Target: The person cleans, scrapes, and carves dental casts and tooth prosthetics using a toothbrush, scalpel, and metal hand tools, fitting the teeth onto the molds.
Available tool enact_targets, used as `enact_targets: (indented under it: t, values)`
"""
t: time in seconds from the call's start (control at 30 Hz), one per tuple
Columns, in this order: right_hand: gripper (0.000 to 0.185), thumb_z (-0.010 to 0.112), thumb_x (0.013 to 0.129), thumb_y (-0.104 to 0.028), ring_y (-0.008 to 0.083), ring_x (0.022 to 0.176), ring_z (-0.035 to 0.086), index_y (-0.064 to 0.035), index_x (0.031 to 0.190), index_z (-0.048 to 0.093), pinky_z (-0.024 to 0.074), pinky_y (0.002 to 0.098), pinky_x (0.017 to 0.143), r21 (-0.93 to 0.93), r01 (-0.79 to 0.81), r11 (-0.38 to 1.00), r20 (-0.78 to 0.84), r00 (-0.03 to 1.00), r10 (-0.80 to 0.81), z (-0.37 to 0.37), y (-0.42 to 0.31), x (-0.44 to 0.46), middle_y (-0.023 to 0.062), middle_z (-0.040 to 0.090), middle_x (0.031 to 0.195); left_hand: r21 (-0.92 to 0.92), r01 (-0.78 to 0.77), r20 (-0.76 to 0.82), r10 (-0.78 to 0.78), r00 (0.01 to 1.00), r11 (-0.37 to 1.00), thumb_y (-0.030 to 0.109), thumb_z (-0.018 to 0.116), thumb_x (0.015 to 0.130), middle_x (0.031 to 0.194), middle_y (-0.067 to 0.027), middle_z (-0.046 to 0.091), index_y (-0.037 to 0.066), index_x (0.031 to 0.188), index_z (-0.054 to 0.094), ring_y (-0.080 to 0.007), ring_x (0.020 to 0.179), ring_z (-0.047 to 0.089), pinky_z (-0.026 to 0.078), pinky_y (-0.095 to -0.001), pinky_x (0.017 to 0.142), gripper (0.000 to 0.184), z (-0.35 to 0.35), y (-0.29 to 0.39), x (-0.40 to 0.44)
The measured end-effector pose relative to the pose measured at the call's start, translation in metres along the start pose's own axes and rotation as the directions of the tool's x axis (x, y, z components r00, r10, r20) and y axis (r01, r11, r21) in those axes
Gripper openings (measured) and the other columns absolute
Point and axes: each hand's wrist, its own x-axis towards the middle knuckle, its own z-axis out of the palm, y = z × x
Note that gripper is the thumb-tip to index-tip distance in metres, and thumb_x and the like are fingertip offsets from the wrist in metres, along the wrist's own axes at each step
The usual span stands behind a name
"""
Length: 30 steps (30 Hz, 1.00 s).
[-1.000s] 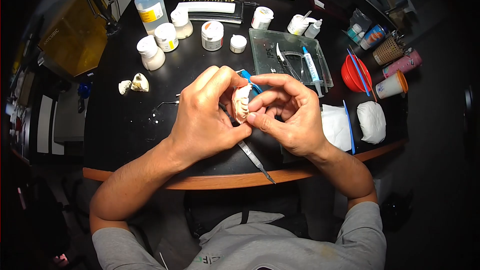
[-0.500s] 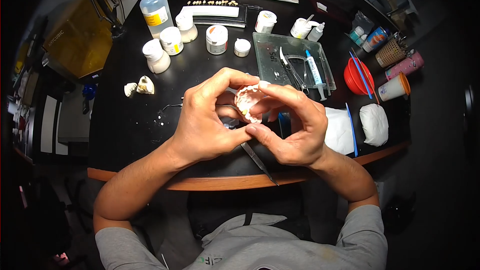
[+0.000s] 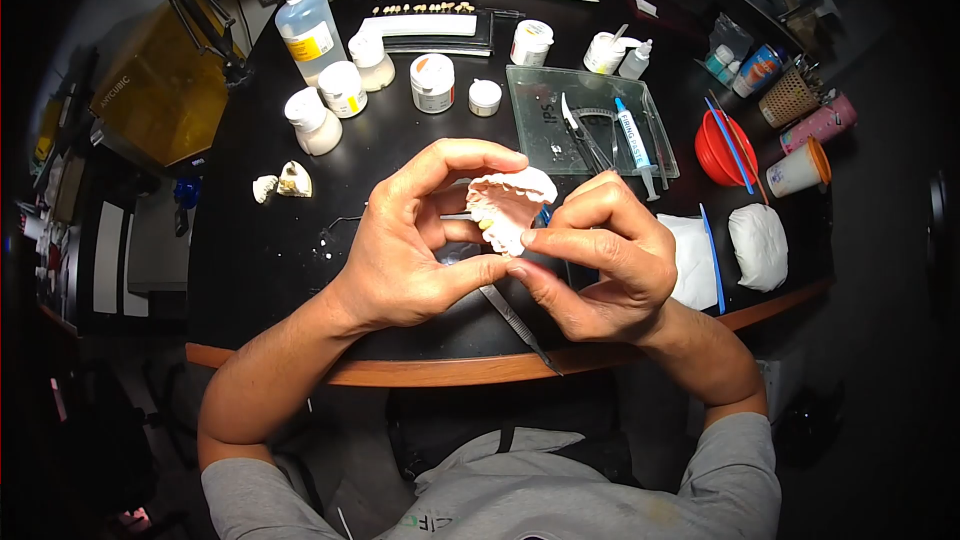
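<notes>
Pale pink and edged with teeth, a dental cast (image 3: 510,202) is hanging over the counter (image 3: 250,285) between both hands, one yellow tooth (image 3: 487,225) showing. The left hand (image 3: 405,250) is keeping its grip clamped on the cast between fingers and thumb; the right hand's (image 3: 615,270) grip is pinching the lower edge. Below, a metal instrument (image 3: 512,312) is lying slantwise. Beyond, a glass slab (image 3: 535,155) is bearing the letters "IPS", and a syringe (image 3: 637,145) reading "FIRING PASTE" is resting on it. A clear bottle (image 3: 310,30) is wearing a yellow-and-white label, its print too small to read. The counter is showing a black top and an orange-brown front edge, with a red bowl (image 3: 712,152) sitting at the right. At the left, an amber cover (image 3: 165,85) is displaying "ANYCUBIC", and the surrounding room is fading into darkness.
</notes>
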Motion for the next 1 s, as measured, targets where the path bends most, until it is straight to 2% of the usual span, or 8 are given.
enact_targets:
  t: [0.2,0.3,0.57,0.63,0.8,1.0]
  values:
    - [0.034,0.091,0.069,0.001,0.0185,0.074,0.059,-0.004,0.1,0.078,0.0466,0.0313,0.065,0.0,0.027,1.0,0.041,0.999,-0.027,-0.002,0.0,0.0,0.0058,0.064,0.085,0.005,-0.001,0.021,0.001,1.0,1.0,-0.011,0.08,0.085,0.133,-0.0155,0.064,-0.001,0.143,0.053,-0.0231,0.126,0.066,0.061,-0.0372,0.104,0.065,-0.002,0.0,-0.002]
    - [0.033,0.091,0.069,0.002,0.0184,0.075,0.06,-0.0039,0.1,0.079,0.0474,0.0308,0.065,0.01,0.015,1.0,0.038,0.999,-0.015,-0.003,-0.002,0.002,0.0062,0.064,0.086,-0.003,0.017,0.058,-0.016,0.998,1.0,-0.012,0.082,0.083,0.136,-0.0164,0.059,-0.003,0.144,0.048,-0.0239,0.125,0.065,0.061,-0.039,0.105,0.07,-0.003,0.001,-0.001]
    - [0.041,0.09,0.074,0.001,0.0142,0.077,0.06,-0.0025,0.113,0.078,0.0494,0.026,0.065,0.019,-0.108,0.994,-0.073,0.991,0.109,-0.004,-0.004,-0.003,0.0095,0.061,0.096,-0.28,0.223,0.127,-0.194,0.973,0.934,-0.016,0.076,0.084,0.136,-0.018,0.058,-0.007,0.154,0.04,-0.0232,0.118,0.068,0.065,-0.0375,0.098,0.079,-0.002,0.013,0.001]
    - [0.043,0.09,0.073,0.001,0.0138,0.077,0.06,-0.0026,0.114,0.078,0.0497,0.0257,0.064,0.008,-0.075,0.997,-0.048,0.996,0.076,-0.004,-0.004,-0.002,0.0099,0.061,0.097,-0.324,0.245,0.154,-0.205,0.967,0.914,-0.015,0.074,0.085,0.136,-0.0183,0.058,-0.008,0.154,0.039,-0.0233,0.118,0.068,0.065,-0.0374,0.096,0.078,-0.004,0.013,0.001]
    - [0.044,0.091,0.072,0.002,0.0154,0.08,0.061,-0.0058,0.113,0.079,0.0504,0.0267,0.066,0.016,-0.015,1.0,-0.014,1.0,0.016,-0.003,-0.005,0.002,0.0077,0.062,0.095,-0.296,0.267,0.218,-0.207,0.954,0.917,-0.015,0.071,0.082,0.136,-0.0181,0.058,-0.009,0.153,0.041,-0.0221,0.115,0.068,0.066,-0.0347,0.089,0.077,-0.01,0.008,0.0]
    - [0.043,0.091,0.071,0.002,0.0164,0.083,0.061,-0.0099,0.111,0.081,0.0506,0.0276,0.068,0.02,-0.042,0.999,0.017,0.999,0.042,-0.003,-0.01,0.002,0.0056,0.062,0.093,-0.247,0.275,0.235,-0.218,0.947,0.929,-0.018,0.066,0.076,0.134,-0.018,0.059,-0.01,0.15,0.045,-0.0192,0.112,0.067,0.065,-0.0294,0.08,0.077,-0.012,0.007,0.0]
